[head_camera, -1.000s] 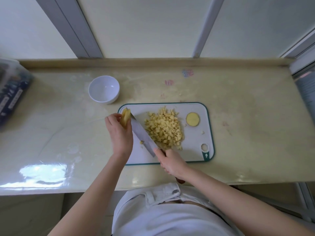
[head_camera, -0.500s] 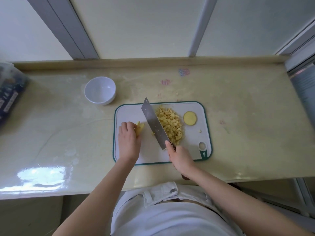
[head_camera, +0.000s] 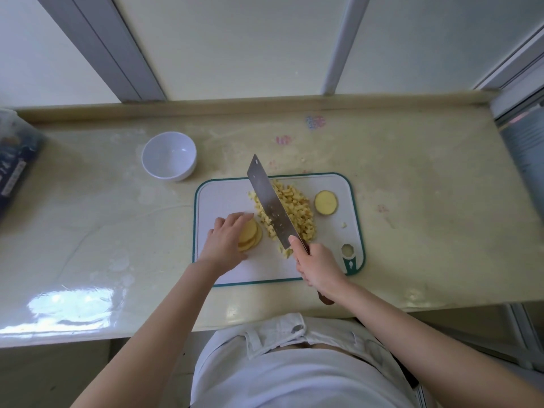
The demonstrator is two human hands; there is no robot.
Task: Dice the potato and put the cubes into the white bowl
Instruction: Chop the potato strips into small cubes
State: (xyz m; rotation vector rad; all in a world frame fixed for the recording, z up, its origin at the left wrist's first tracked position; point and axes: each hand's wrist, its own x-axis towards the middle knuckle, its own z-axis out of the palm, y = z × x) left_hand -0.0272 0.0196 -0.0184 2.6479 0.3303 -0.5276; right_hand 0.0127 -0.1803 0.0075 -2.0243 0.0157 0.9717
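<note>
A white cutting board with a green rim lies on the counter. On it, my left hand presses flat on a short stack of potato slices. My right hand grips the handle of a cleaver, whose blade is raised and angled over a heap of potato cubes. One round potato end piece lies to the right of the heap. The white bowl stands empty on the counter, up and left of the board.
The pale counter is backed by a raised ledge and window frames. A dark box sits at the left edge, a grey object at the right. A few potato crumbs lie beyond the board's far edge.
My left hand carried the potato slices from the air down onto the board and laid them flat. The cleaver swung up from the board and now hovers over the cubes.
</note>
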